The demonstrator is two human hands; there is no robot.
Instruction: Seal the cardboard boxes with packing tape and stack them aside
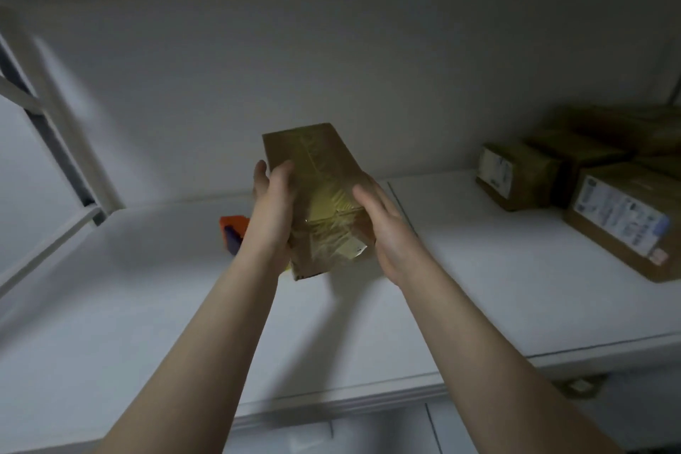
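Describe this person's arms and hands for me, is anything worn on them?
The left forearm and right forearm are bare down to the frame's bottom edge, with no sleeves in view. The left hand and right hand wear no gloves. No watch, bracelet or ring shows, though the picture is dim and slightly blurred.

A white desk (147,306) runs wall to wall, with a seam between two panels right of centre. At its right end sit brown cardboard boxes: a large labelled box (619,221) nearest, a smaller labelled box (516,177) just beside it, and blurred ones behind. An orange and blue object (233,227) lies left of centre, partly hidden.
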